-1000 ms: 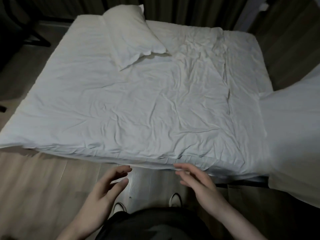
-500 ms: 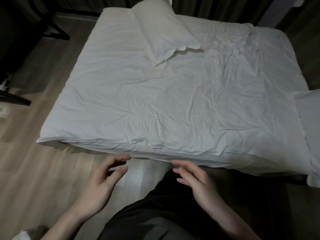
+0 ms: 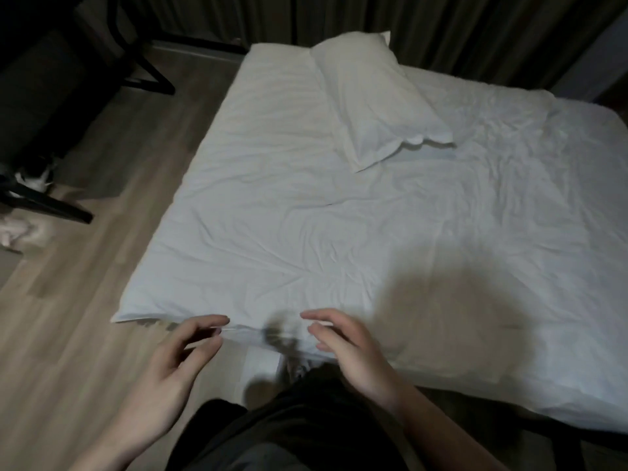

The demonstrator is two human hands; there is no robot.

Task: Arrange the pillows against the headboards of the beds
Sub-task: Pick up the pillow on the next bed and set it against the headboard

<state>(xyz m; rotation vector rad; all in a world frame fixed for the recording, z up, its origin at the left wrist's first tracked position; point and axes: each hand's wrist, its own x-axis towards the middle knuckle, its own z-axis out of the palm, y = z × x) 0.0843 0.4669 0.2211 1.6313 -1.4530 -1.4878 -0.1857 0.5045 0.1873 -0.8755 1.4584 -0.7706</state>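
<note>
The bed [image 3: 339,232] is now seen closer, the pillow [image 3: 377,100] shifted toward upper centre; left hand [image 3: 170,372] and right hand [image 3: 353,351] are held empty, fingers spread, so reaching remains.

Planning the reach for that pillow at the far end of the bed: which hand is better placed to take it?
Right, marginally. The right hand is over the bed, on the pillow's side; the left hand hangs over the floor. Both are empty and far from it.

Dark curtains [image 3: 441,32] were hung behind; black chair legs [image 3: 51,205] and crumpled cloth [image 3: 17,232] were seen on the wooden floor [image 3: 85,317].
</note>
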